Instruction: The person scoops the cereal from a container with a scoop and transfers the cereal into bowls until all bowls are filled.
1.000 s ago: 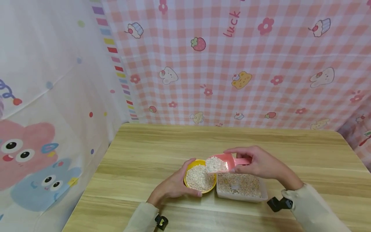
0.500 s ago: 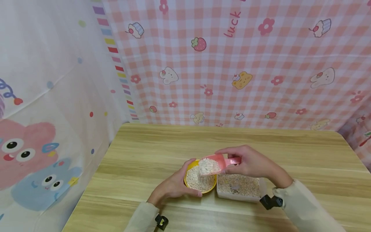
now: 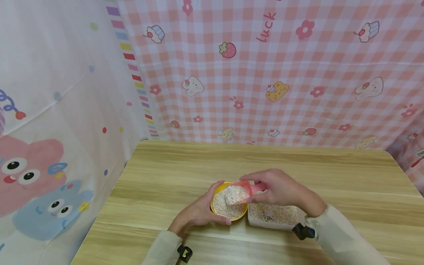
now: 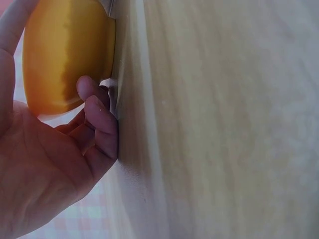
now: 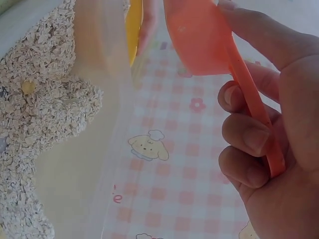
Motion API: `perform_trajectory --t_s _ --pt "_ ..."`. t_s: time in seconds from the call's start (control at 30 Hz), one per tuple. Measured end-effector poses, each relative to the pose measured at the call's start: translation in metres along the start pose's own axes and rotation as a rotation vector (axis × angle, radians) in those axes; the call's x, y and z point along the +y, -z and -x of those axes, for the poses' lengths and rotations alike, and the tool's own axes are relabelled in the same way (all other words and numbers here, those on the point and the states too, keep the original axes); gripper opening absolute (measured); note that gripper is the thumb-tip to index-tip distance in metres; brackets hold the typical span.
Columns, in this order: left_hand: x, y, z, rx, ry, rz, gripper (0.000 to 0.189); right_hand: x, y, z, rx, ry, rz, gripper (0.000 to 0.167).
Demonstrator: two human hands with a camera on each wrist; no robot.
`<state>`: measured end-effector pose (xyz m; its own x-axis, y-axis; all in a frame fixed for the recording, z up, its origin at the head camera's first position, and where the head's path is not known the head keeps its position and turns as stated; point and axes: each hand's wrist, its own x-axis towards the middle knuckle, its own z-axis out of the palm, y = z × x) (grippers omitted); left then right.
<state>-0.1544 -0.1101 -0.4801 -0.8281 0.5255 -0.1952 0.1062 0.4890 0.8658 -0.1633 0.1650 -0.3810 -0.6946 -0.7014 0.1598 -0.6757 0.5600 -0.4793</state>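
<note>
A yellow bowl (image 3: 246,212) full of oat flakes (image 3: 225,208) stands on the table. My left hand (image 3: 198,210) holds it from the left, with thumb and fingers spread round its side. In the left wrist view the curled fingers (image 4: 102,122) reach the lower side of the bowl (image 4: 65,55). My right hand (image 3: 281,189) grips the handle of a pink scoop (image 3: 244,187); in the right wrist view several fingers wrap the scoop's handle (image 5: 254,94). Heaped with oats (image 3: 236,194), the scoop hangs over the bowl's right half, tilted slightly down toward the left.
Right of the bowl, close beside it, is a clear plastic box (image 3: 269,223) with oats (image 3: 278,212) in it, partly under my right forearm. A wooden table (image 3: 172,162) lies beneath everything. A pink checked cloth (image 3: 212,73) hangs behind.
My right hand has carried the loaded scoop leftward, from the bowl's right rim to over the bowl, and its tip has turned lower. The left hand and bowl have stayed put.
</note>
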Motion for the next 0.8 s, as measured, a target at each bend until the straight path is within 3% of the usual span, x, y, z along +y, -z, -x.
perform_trajectory --t_s 0.37,0.8 --pt "0.000 0.000 0.000 -0.001 0.001 0.018 0.117 -0.008 -0.003 -0.006 -0.023 0.050 0.111 0.052" --pt "0.000 0.000 0.001 -0.001 0.001 0.014 0.117 -0.013 -0.006 -0.007 0.006 0.136 0.204 0.051"
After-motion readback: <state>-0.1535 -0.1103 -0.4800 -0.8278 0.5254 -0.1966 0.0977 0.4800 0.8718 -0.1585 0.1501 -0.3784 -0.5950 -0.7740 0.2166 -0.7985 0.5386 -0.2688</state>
